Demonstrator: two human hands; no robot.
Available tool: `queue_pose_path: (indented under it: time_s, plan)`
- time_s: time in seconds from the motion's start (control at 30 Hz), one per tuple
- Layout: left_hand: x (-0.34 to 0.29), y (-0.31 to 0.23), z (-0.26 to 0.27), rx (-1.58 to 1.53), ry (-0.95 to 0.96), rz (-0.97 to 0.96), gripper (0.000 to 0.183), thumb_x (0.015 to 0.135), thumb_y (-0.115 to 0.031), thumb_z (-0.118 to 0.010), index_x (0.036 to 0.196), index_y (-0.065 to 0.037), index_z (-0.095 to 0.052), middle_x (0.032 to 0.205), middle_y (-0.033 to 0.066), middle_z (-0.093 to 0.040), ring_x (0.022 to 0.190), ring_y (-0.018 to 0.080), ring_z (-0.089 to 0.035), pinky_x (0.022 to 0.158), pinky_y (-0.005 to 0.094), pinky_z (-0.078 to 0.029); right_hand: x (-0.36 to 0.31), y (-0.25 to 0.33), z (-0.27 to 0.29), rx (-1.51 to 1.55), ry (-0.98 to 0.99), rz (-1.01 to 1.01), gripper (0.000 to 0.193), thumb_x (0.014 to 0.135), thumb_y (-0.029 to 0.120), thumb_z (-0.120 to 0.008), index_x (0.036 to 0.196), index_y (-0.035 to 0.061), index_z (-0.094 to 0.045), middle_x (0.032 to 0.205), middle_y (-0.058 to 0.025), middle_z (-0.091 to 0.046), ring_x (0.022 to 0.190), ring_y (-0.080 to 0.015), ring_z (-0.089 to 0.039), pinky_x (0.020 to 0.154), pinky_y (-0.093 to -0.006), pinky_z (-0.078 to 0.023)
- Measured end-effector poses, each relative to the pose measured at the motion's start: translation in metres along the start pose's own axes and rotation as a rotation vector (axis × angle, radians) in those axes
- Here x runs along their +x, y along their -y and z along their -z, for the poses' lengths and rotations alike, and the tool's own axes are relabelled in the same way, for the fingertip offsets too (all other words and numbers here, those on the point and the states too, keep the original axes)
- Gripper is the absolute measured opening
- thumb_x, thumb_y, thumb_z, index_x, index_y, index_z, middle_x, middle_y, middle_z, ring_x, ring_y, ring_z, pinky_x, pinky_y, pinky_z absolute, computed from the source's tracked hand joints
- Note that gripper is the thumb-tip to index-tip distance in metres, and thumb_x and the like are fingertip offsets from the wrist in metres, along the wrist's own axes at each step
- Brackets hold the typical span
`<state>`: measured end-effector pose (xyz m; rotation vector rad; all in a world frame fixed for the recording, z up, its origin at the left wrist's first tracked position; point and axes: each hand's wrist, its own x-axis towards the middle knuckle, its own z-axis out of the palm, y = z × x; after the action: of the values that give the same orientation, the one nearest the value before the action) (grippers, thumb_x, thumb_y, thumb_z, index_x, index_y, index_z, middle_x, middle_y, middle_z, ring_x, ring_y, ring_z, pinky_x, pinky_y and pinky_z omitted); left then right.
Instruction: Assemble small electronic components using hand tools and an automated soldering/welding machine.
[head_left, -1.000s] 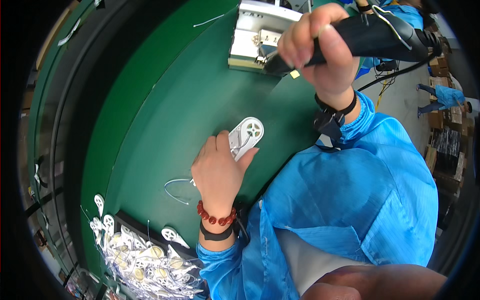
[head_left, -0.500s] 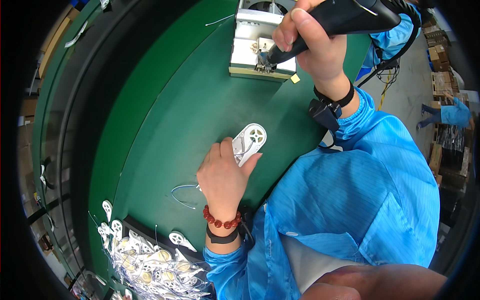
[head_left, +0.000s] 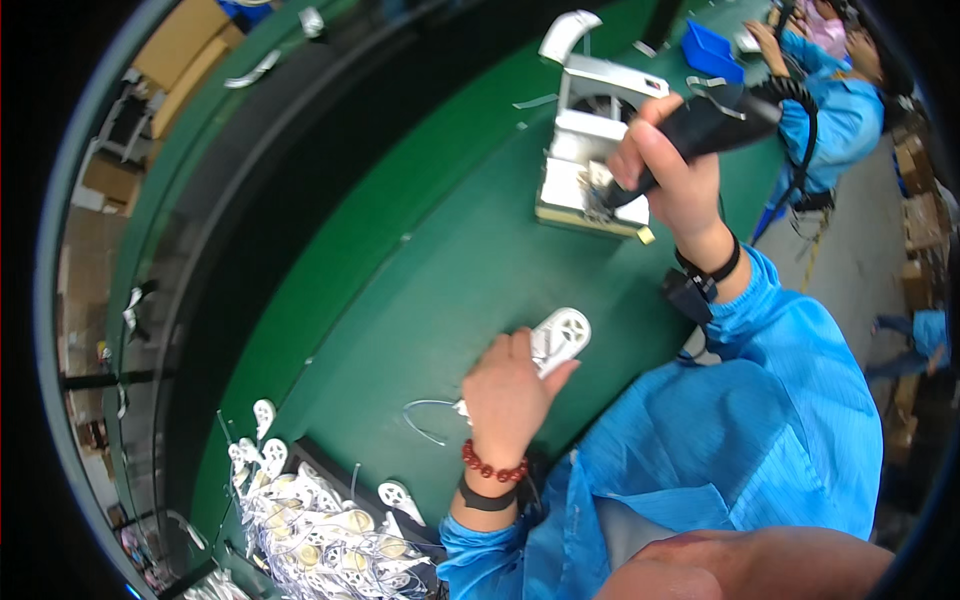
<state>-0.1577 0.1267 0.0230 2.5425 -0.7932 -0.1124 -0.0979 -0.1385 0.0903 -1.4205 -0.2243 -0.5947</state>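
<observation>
My right hand (head_left: 683, 180) is wrapped round a black electric screwdriver (head_left: 722, 122) with a coiled cord. Its tip points down at the front of a metal box-shaped screw feeder (head_left: 583, 213); blur hides whether they touch. Below, my left hand (head_left: 507, 392) grips a flat white plastic housing (head_left: 570, 338) against the green table, thumb on the near side and fingers on the far side. The housing's rounded end, with a spoked round opening, sticks out past my fingers; its other end is mostly under my palm. A thin wire (head_left: 413, 405) curves out beside that hand.
A heap of similar white housings with wires (head_left: 330, 535) lies at the lower left by a black tray edge (head_left: 335, 478). A blue bin (head_left: 712, 52) stands at the far right. Beyond the feeder sits another person in blue (head_left: 825, 120). A dark band (head_left: 300, 160) runs along the table's far side.
The whole view has shifted, so the table, feeder and both hands appear lower and farther right. Both hands keep their holds, and the screwdriver tip stays at the feeder.
</observation>
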Motion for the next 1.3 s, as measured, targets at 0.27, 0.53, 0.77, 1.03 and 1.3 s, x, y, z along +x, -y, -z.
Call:
queue_pose_path:
  time_s: [0.27, 0.53, 0.77, 1.03, 1.3]
  plan:
    - [-0.003, -0.001, -0.001, -0.032, -0.064, -0.06, 0.055, 0.076, -0.047, -0.081, 0.106, -0.004, -0.066, 0.086, 0.0094, -0.066, 0.076, 0.0273, -0.068, 0.063, 0.0386, -0.054, -0.002, 0.007, -0.005, 0.008, -0.033, 0.009, 0.01, 0.097, 0.005, -0.062, 0.096, 0.0036, -0.052, 0.067, -0.0038, -0.059, 0.058, -0.012, -0.056, 0.057, -0.0279, -0.047]
    - [0.001, -0.002, -0.001, -0.028, -0.061, -0.069, 0.055, 0.075, -0.049, -0.081, 0.103, -0.005, -0.065, 0.083, 0.0086, -0.065, 0.072, 0.0269, -0.068, 0.059, 0.0385, -0.054, -0.033, 0.006, -0.01, 0.062, 0.089, -0.214, 0.012, 0.095, 0.006, -0.063, 0.096, 0.0028, -0.052, 0.067, -0.0042, -0.058, 0.058, -0.0129, -0.058, 0.055, -0.0287, -0.047]
    - [-0.003, -0.001, -0.002, 0.018, -0.026, -0.018, 0.06, 0.075, -0.054, -0.079, 0.106, -0.004, -0.066, 0.091, 0.0107, -0.068, 0.075, 0.0291, -0.069, 0.061, 0.0399, -0.055, -0.055, 0.012, -0.024, 0.281, 0.198, -0.191, 0.014, 0.095, 0.003, -0.061, 0.099, 0.0021, -0.047, 0.067, -0.008, -0.059, 0.056, -0.0149, -0.057, 0.056, -0.0317, -0.048]
    - [0.004, 0.002, -0.002, -0.002, -0.057, -0.04, 0.054, 0.072, -0.046, -0.084, 0.106, -0.008, -0.067, 0.092, 0.0088, -0.069, 0.079, 0.0294, -0.069, 0.064, 0.0394, -0.054, -0.07, 0.024, -0.034, 0.236, 0.408, -0.198, 0.022, 0.097, 0.02, -0.062, 0.1, 0.0055, -0.045, 0.067, -0.0049, -0.051, 0.056, -0.0137, -0.049, 0.053, -0.0306, -0.043]
    - [0.003, 0.0, -0.009, -0.011, -0.041, -0.02, 0.054, 0.069, -0.044, -0.087, 0.104, -0.009, -0.067, 0.091, 0.0065, -0.069, 0.078, 0.0274, -0.069, 0.063, 0.0385, -0.053, -0.084, 0.013, -0.035, 0.338, 0.359, -0.282, 0.009, 0.089, -0.003, -0.063, 0.094, -0.0041, -0.056, 0.067, -0.0079, -0.061, 0.056, -0.0117, -0.06, 0.051, -0.0258, -0.047]
